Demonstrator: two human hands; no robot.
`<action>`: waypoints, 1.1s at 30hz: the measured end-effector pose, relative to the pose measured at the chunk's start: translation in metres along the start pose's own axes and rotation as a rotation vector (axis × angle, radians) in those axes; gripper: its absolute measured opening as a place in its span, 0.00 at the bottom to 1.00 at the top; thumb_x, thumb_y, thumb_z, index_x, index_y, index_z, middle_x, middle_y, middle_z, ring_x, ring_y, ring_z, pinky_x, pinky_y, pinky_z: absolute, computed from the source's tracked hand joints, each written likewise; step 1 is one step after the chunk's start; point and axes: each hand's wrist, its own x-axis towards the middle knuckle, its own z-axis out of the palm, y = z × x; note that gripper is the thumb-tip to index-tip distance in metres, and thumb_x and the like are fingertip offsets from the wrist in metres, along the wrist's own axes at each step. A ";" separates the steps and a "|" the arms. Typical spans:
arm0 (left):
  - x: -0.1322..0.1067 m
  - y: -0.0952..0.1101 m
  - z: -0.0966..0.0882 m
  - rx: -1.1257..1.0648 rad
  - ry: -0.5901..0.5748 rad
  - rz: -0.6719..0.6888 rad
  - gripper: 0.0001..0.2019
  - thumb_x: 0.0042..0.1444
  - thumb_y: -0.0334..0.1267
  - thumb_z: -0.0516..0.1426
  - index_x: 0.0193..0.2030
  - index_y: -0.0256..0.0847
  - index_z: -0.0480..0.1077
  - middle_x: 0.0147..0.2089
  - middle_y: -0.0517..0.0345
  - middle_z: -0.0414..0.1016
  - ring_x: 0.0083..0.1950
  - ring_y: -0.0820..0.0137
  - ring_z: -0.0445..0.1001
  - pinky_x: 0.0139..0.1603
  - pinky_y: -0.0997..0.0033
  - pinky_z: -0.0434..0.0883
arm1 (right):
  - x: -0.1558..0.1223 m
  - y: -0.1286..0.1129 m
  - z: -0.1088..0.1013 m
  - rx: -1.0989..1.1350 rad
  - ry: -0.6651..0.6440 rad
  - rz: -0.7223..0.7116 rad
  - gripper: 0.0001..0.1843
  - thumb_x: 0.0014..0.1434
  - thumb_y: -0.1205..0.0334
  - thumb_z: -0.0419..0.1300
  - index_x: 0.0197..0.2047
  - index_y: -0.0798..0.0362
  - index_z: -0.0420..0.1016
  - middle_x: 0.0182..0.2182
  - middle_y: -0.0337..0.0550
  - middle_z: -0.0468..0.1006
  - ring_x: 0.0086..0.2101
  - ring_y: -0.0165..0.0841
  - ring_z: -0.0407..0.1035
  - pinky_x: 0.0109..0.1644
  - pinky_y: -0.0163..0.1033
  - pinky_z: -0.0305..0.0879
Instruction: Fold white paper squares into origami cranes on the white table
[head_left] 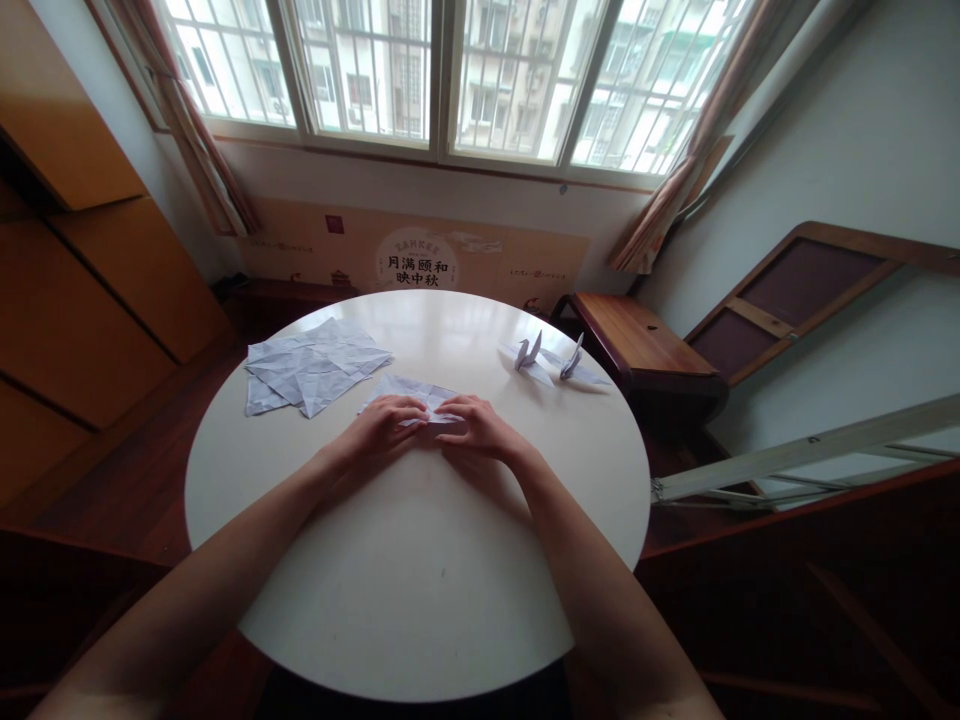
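Both hands meet over a creased sheet of paper [411,388] near the middle of the round white table [420,570]. My left hand [386,425] has its fingers closed on the paper's near left edge. Opposite it, my right hand [478,425] grips the near right part, its thumb below and fingers bent over the top. The fingers partly cover the folds at the near edge. Left of the hands lies a pile of creased paper sheets [315,365]. Two folded paper cranes, one crane [531,355] and another crane [576,368], stand at the far right.
A wooden bench [645,335] stands beyond the table's right side. Wooden cabinets [82,290] line the left wall. Behind the table are a printed panel [480,245] and barred windows with curtains [199,150]. A metal rail [810,445] runs at the right.
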 end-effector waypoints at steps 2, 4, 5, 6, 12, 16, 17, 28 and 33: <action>0.000 -0.001 0.000 0.001 -0.005 -0.002 0.12 0.66 0.44 0.54 0.46 0.46 0.79 0.51 0.53 0.79 0.50 0.62 0.77 0.53 0.62 0.72 | 0.002 0.004 0.001 0.004 -0.004 0.007 0.20 0.56 0.68 0.64 0.52 0.51 0.78 0.52 0.47 0.78 0.53 0.38 0.70 0.59 0.42 0.62; 0.000 -0.003 0.001 -0.005 -0.008 -0.007 0.12 0.66 0.44 0.55 0.45 0.46 0.80 0.51 0.52 0.78 0.50 0.62 0.78 0.53 0.62 0.72 | 0.003 0.008 0.003 0.005 0.031 0.050 0.20 0.55 0.73 0.60 0.50 0.53 0.79 0.49 0.47 0.80 0.49 0.36 0.72 0.56 0.39 0.64; 0.000 -0.003 0.000 -0.013 -0.010 -0.006 0.12 0.66 0.44 0.55 0.44 0.46 0.80 0.51 0.52 0.78 0.50 0.62 0.77 0.53 0.62 0.72 | 0.003 0.009 0.003 0.003 0.060 0.082 0.19 0.55 0.74 0.58 0.49 0.53 0.79 0.47 0.46 0.80 0.47 0.36 0.73 0.55 0.39 0.65; 0.000 -0.003 0.000 -0.025 -0.014 -0.002 0.12 0.65 0.44 0.55 0.44 0.46 0.80 0.51 0.52 0.78 0.50 0.62 0.77 0.53 0.62 0.72 | 0.003 0.010 0.003 0.000 0.091 0.117 0.18 0.56 0.73 0.58 0.49 0.53 0.79 0.46 0.46 0.81 0.46 0.36 0.74 0.54 0.39 0.66; 0.001 0.005 -0.003 -0.134 -0.046 0.004 0.13 0.64 0.45 0.57 0.39 0.44 0.81 0.49 0.50 0.79 0.49 0.62 0.77 0.52 0.62 0.73 | 0.002 0.005 -0.003 -0.019 0.163 0.255 0.20 0.60 0.65 0.57 0.56 0.50 0.73 0.47 0.44 0.81 0.47 0.37 0.74 0.54 0.40 0.66; 0.001 0.009 -0.003 -0.234 -0.055 -0.007 0.13 0.64 0.44 0.57 0.34 0.41 0.80 0.46 0.49 0.79 0.45 0.65 0.78 0.43 0.69 0.75 | 0.001 0.005 -0.004 -0.045 0.170 0.298 0.23 0.64 0.62 0.55 0.61 0.51 0.68 0.48 0.47 0.80 0.47 0.37 0.74 0.54 0.41 0.66; 0.001 0.009 -0.003 -0.255 -0.055 -0.011 0.14 0.64 0.44 0.57 0.33 0.40 0.79 0.45 0.49 0.79 0.43 0.65 0.78 0.41 0.70 0.75 | 0.001 0.005 -0.003 -0.056 0.165 0.311 0.23 0.64 0.62 0.55 0.62 0.51 0.67 0.49 0.47 0.80 0.47 0.37 0.74 0.54 0.41 0.66; 0.003 0.009 -0.001 -0.204 -0.047 0.027 0.16 0.62 0.37 0.58 0.57 0.44 0.72 0.43 0.54 0.78 0.43 0.66 0.77 0.49 0.66 0.71 | 0.001 0.000 0.001 -0.190 0.139 0.378 0.19 0.64 0.63 0.57 0.58 0.49 0.72 0.48 0.48 0.75 0.50 0.39 0.68 0.55 0.42 0.62; 0.001 0.010 -0.002 -0.184 -0.071 0.050 0.10 0.65 0.40 0.56 0.47 0.45 0.78 0.46 0.51 0.75 0.45 0.66 0.75 0.47 0.67 0.71 | 0.001 -0.001 0.004 -0.196 0.130 0.366 0.14 0.66 0.62 0.54 0.49 0.47 0.80 0.48 0.47 0.73 0.50 0.38 0.65 0.57 0.43 0.59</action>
